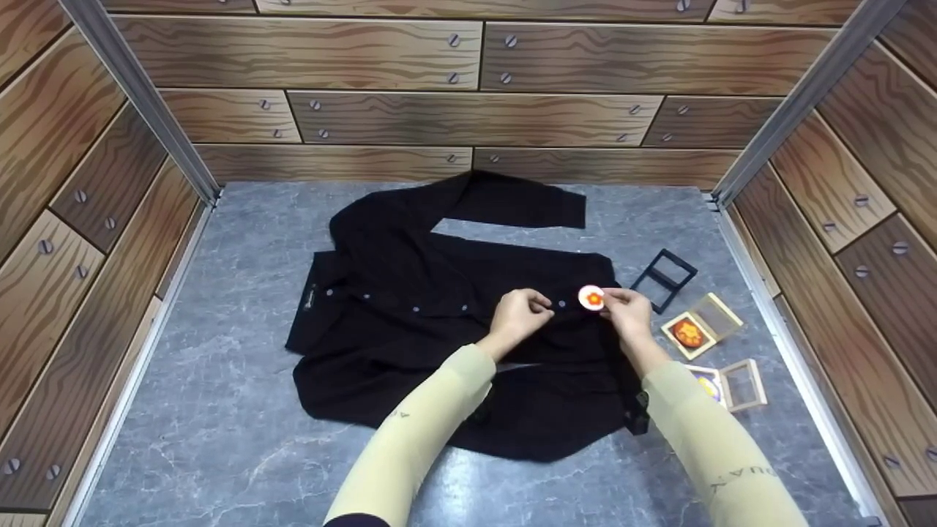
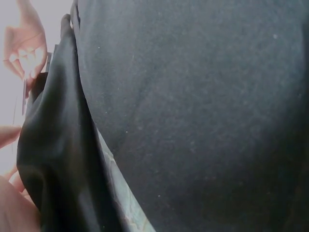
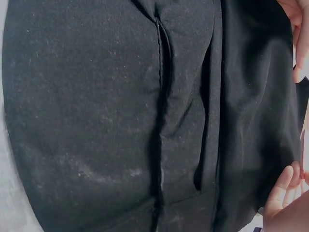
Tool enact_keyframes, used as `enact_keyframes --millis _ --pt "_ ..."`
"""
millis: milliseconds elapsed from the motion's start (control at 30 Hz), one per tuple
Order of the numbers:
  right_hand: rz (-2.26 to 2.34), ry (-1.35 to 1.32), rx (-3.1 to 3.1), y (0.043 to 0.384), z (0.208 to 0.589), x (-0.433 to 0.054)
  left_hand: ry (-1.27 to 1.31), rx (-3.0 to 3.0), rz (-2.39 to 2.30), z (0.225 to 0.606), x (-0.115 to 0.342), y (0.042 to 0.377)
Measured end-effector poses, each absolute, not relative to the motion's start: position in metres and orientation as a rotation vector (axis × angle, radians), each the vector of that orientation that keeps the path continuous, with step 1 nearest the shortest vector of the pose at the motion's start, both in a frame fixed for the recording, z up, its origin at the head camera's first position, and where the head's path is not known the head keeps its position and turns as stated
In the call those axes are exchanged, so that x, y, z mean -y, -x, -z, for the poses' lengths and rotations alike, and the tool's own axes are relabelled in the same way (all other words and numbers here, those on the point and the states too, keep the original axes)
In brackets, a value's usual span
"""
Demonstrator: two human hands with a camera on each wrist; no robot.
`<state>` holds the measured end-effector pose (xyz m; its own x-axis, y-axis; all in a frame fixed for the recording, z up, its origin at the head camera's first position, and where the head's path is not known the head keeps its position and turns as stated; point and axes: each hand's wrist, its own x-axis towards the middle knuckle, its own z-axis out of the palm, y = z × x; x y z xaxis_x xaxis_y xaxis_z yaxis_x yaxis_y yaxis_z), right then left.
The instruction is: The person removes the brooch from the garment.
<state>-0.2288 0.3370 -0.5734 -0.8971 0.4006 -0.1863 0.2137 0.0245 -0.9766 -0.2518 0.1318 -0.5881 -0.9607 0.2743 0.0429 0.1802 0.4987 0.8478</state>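
Note:
A black button-up shirt (image 1: 439, 271) lies spread on the grey floor, collar to the left and buttons running across its middle. My right hand (image 1: 628, 311) pinches a small round white disc (image 1: 588, 298) with an orange-red flower over the button placket, near the hem. To its left, my left hand (image 1: 518, 316) is over the placket beside a button (image 1: 561, 303), fingers loosely bent. Nothing shows between those fingers. Both wrist views are mostly filled by black cloth; the left hand (image 2: 19, 203) and right hand (image 3: 285, 200) appear only at the edges.
Right of the shirt lie an open black case (image 1: 665, 280), an open gold case (image 1: 689, 353) holding an orange round piece (image 1: 688, 333), and another open pale case (image 1: 744, 384) partly behind my right sleeve. Wood-patterned walls (image 1: 476, 58) enclose the floor on the back and sides.

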Motion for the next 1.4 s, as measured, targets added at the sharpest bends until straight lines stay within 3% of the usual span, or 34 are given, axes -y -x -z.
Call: enact_keyframes --millis 1400 --pt "-1.859 0.756 2.099 0.225 0.578 -0.378 -0.539 -2.466 -1.565 0.588 -0.146 0.242"
